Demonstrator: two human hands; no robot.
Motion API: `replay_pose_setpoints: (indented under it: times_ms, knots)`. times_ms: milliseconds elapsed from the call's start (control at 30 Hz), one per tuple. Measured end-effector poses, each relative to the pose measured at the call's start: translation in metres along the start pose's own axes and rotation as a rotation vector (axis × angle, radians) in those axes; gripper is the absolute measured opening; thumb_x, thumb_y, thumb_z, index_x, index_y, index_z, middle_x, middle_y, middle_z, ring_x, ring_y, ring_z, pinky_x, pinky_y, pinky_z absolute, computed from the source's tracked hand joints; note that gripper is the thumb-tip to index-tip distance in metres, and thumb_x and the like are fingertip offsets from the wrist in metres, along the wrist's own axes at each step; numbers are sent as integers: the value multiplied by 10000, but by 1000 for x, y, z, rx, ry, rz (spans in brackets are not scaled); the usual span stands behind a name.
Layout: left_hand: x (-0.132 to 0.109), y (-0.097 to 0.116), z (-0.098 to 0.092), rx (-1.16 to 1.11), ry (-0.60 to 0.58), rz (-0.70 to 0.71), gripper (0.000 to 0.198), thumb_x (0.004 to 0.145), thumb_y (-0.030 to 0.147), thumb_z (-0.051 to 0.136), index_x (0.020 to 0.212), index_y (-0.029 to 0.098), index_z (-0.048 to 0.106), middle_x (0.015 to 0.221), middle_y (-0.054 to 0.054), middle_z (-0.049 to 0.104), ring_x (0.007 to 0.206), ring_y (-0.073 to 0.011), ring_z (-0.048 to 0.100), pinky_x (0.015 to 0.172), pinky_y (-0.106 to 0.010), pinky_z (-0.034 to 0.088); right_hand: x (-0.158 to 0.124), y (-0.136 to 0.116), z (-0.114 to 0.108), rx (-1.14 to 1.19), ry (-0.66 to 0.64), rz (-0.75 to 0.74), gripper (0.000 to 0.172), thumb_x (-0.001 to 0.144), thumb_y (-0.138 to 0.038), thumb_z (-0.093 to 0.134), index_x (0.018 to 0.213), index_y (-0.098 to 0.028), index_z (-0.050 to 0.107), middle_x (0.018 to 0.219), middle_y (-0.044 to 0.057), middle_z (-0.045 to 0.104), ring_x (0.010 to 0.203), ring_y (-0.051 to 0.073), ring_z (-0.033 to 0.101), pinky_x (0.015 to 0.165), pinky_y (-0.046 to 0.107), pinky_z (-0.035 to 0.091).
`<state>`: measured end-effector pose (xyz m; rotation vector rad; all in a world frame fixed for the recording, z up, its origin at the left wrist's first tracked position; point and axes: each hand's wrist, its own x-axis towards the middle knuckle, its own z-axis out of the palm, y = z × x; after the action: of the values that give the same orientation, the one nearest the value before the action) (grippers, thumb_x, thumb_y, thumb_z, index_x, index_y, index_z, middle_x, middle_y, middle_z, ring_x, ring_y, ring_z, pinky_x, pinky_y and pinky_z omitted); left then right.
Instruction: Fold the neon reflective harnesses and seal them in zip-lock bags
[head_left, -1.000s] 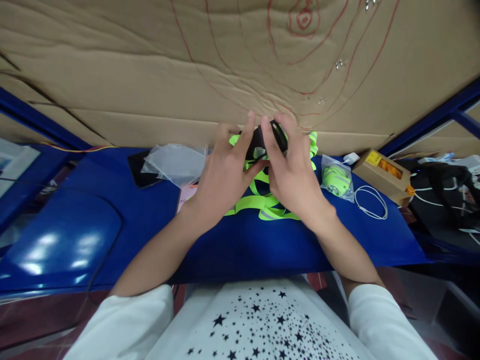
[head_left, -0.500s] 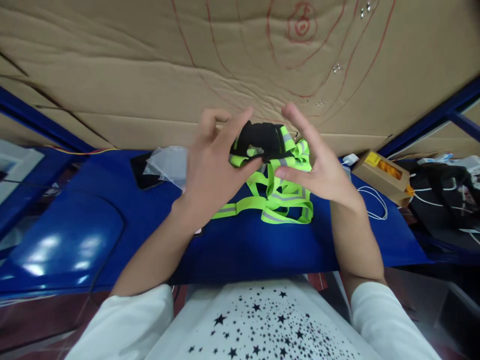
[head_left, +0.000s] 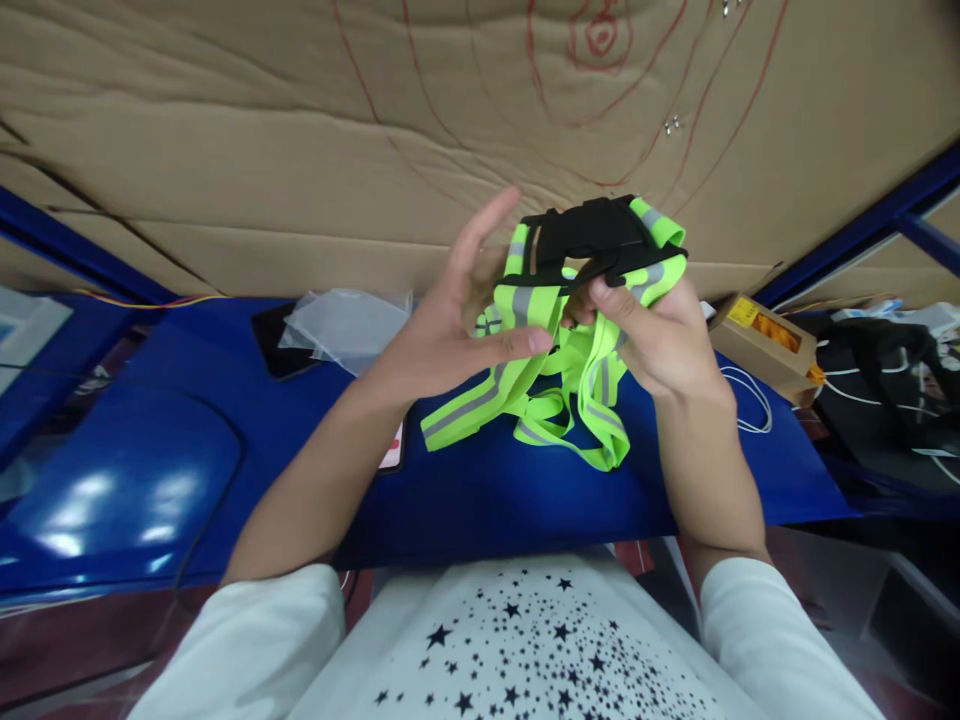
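Note:
A neon yellow-green reflective harness [head_left: 461,408] with grey stripes hangs bunched in the middle of the head view, its lower straps looping down over the blue table. At its top is a wide black buckle [head_left: 589,238]. My right hand [head_left: 664,335] is closed on the buckle's right end, thumb in front and some fingers behind the straps. My left hand [head_left: 457,325] is at the harness's left side, its thumb and forefinger spread apart. The left thumb tip lies at a strap; its other fingers are partly hidden behind the webbing.
Cardboard [head_left: 225,180] with red drawn lines stands behind the blue table [head_left: 525,510]. To the left lie a dark phone [head_left: 270,340] and clear plastic bag [head_left: 345,325]. Another phone [head_left: 392,450] is partly under my left forearm. A small carton [head_left: 769,345] and white cable [head_left: 754,405] are right.
The buckle has moved right and up, and more webbing hangs below it. My right hand has closed on it. My left hand has let go of its left end, fingers spread.

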<state>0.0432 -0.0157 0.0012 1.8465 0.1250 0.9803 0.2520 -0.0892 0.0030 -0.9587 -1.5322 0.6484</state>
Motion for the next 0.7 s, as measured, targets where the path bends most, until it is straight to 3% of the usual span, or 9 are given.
replay_pose_setpoints:
  times_ms: [67,133,267,433,600,700]
  knots:
    - [1,-8,7,17,107,-38,695,828,436,856,1448,307,568,1405,-61,665,1340,-330,620,1119,-495,530,1,2,0,-32,17,-31,353,929,-597,685,952,-246,707,838,-6,702,761,186,717,767,410,670]
    - [1,-12,16,1,146,-90,479,850,454,833,1263,251,700,1281,-64,734,1222,-313,692,1077,-474,560,3,0,1,-108,43,-60,366,943,-601,662,944,-241,726,843,2,718,800,193,733,791,406,668]
    - [-2,-12,26,49,158,-128,379,863,461,813,1127,197,742,1135,-72,777,1057,-273,744,972,-413,606,4,-8,5,-263,115,-110,362,979,-551,631,869,-229,752,881,27,756,942,219,756,898,416,654]
    - [-3,-9,13,312,291,-128,286,904,482,757,1019,222,790,1011,-40,800,1021,-278,750,940,-397,611,3,-8,9,-231,12,-145,267,990,-488,638,906,-273,771,1052,15,775,1161,236,719,1085,466,588]
    - [-1,-11,8,377,110,-57,274,954,453,699,1120,252,781,1129,-40,799,1154,-277,722,1099,-431,537,6,2,11,-23,-77,-106,223,984,-479,651,999,-301,783,1177,6,771,1266,225,682,1215,459,487]
    - [1,-19,14,311,23,9,342,961,449,691,1225,239,744,1240,-64,770,1251,-271,680,1175,-437,476,7,4,12,-69,-38,-68,267,963,-533,659,998,-299,781,1256,19,750,1313,249,656,1202,453,500]
